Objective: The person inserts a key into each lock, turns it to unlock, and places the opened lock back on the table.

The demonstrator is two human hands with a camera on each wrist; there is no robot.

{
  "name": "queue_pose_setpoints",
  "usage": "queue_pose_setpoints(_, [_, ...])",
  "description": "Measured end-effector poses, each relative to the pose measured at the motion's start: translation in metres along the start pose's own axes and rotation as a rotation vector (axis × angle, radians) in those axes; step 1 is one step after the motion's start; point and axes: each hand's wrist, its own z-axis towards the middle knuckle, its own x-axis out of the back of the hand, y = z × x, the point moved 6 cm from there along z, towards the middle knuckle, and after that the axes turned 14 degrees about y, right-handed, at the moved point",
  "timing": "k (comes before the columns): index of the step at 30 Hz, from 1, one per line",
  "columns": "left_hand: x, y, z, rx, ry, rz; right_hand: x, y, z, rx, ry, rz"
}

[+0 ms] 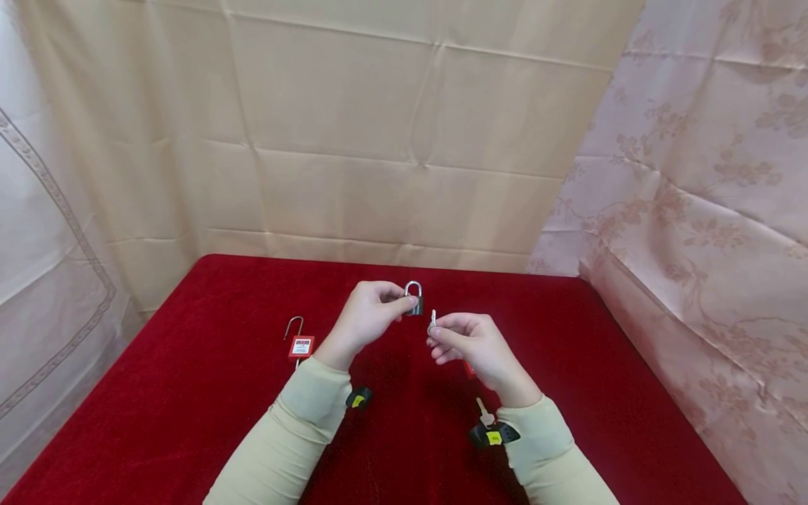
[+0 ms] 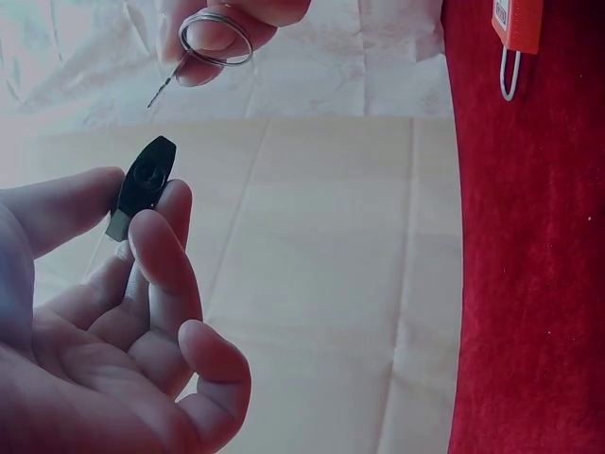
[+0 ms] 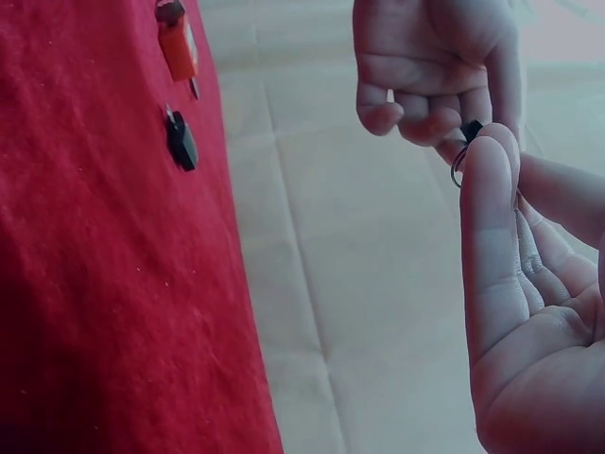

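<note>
My left hand (image 1: 372,312) pinches a small dark padlock (image 1: 414,306) between thumb and fingertips, its silver shackle pointing up. In the left wrist view the underside of the padlock (image 2: 149,175) faces the camera, with a round keyhole face. To its right, my right hand (image 1: 470,344) pinches a silver key (image 1: 433,318), blade up. A metal key ring (image 2: 238,47) hangs at those fingers in the left wrist view. Key and padlock are close together but apart. In the right wrist view the right fingers hide most of the key.
On the red cloth table (image 1: 208,393) lies a red padlock (image 1: 301,346) with its shackle raised, left of the left wrist. Another red padlock (image 2: 518,24) is partly behind the right hand. A key (image 1: 485,412) lies by the right wrist. A small black object (image 3: 181,142) rests on the cloth.
</note>
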Motion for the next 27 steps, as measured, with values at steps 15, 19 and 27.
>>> queue_pose_setpoints(15, [0.001, -0.007, 0.002, 0.036, 0.012, -0.054, -0.022, 0.013, -0.005, -0.042, -0.102, 0.024])
queue_pose_setpoints(19, [0.001, -0.006, 0.002, 0.04, 0.01, -0.059, -0.027, 0.017, -0.007, -0.061, -0.122, 0.016])
queue_pose_setpoints(27, [0.0, -0.007, 0.001, 0.051, -0.001, -0.046, -0.029, 0.018, -0.008, -0.062, -0.117, 0.025])
